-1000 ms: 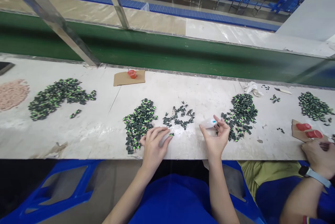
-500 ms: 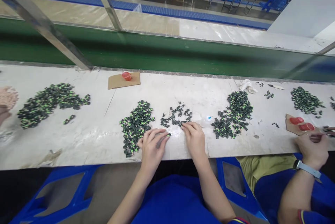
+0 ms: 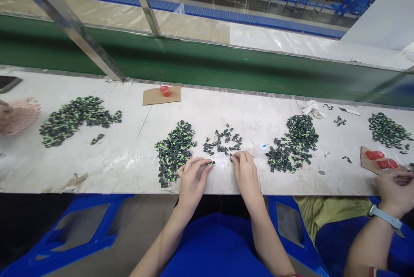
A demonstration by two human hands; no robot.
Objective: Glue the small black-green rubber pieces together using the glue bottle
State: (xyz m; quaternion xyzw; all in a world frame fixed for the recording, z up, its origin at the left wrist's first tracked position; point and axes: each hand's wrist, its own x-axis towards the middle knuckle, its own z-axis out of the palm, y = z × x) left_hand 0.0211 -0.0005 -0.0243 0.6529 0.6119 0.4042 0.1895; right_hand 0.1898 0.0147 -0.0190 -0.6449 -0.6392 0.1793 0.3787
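My left hand (image 3: 193, 178) pinches a small black-and-green piece (image 3: 212, 163) between thumb and fingertips, just above the white table. Beside that hand lies a heap of black-and-green pieces (image 3: 174, 152). With its fingertips closed, my right hand (image 3: 246, 174) holds a tiny dark part (image 3: 231, 156), only partly visible. Small loose black parts (image 3: 223, 146) are scattered in a rough ring just beyond my fingers. The two hands are apart, with a strip of table between them.
Another black-and-green heap (image 3: 300, 134) lies to the right, near a blue-tipped item (image 3: 264, 145). A red cup (image 3: 164, 90) stands on cardboard (image 3: 150, 97) at the back. A co-worker's hand (image 3: 395, 188) is at far right. A metal post (image 3: 97, 50) rises at the left.
The whole view has shifted slightly, so the table appears further right. My right fingertips have come away a little from the loose black parts. My left hand keeps its pinch.
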